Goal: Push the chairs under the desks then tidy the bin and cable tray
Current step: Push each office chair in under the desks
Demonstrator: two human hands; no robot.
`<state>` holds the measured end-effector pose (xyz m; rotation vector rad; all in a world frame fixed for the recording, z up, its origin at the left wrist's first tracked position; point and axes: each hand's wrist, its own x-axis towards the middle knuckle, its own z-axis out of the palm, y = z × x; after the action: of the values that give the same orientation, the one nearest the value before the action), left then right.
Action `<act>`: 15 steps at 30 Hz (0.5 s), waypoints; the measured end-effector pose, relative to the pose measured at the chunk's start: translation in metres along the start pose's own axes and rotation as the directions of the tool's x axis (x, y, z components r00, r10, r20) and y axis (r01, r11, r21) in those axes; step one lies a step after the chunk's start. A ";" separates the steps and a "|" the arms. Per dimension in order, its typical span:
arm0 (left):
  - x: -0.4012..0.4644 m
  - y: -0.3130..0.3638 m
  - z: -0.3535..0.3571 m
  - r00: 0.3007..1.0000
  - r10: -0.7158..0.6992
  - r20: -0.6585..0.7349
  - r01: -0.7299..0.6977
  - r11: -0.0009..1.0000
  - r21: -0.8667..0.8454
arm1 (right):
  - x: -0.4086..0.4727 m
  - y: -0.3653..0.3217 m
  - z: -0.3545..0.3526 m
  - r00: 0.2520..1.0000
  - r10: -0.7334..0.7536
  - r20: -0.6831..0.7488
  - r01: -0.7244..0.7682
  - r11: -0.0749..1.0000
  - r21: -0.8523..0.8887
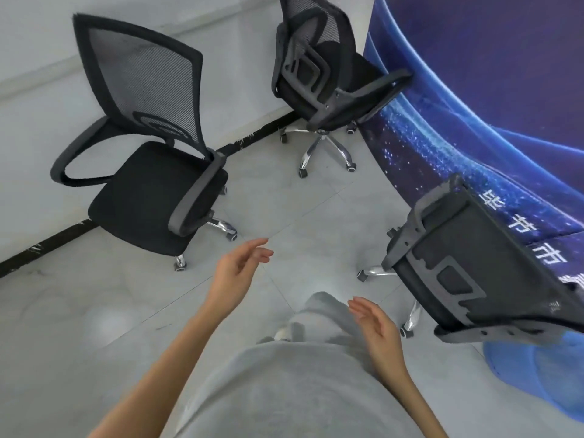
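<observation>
Three black mesh office chairs on wheels stand on the grey tiled floor. One chair (148,184) is at the left by the white wall, its seat facing me. A second chair (319,80) stands at the back against the blue banner. The third chair (474,263) is at the right, its backrest turned towards me. My left hand (235,273) is held out over the floor, fingers relaxed and empty, a short way from the left chair's armrest. My right hand (376,327) hovers lower, open and empty, to the left of the right chair.
A blue printed banner (493,99) curves along the right side. A white wall (38,99) with a black skirting strip (47,243) runs along the left. A blue object (537,374) lies on the floor at the lower right. Bare tiles (300,210) lie between the chairs.
</observation>
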<state>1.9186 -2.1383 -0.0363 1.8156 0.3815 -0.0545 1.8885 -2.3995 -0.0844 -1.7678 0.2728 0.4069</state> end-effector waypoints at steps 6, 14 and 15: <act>0.148 0.032 0.008 0.999 0.008 -0.033 -0.009 1.000 -0.030 | 0.162 -0.060 0.010 1.000 0.000 0.024 0.001 1.000 -0.027; 0.245 0.033 0.006 0.854 -0.380 -0.355 0.272 0.909 -0.317 | 0.409 -0.224 0.072 0.919 -0.141 0.368 0.185 0.979 -0.087; 0.254 0.035 0.002 0.826 -0.410 -0.386 0.282 0.895 -0.347 | 0.434 -0.246 0.085 0.898 -0.157 0.412 0.211 0.973 -0.090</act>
<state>2.1687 -2.0897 -0.0633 1.4469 1.0078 0.1643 2.3697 -2.2456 -0.0619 -1.7727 -0.2200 0.6507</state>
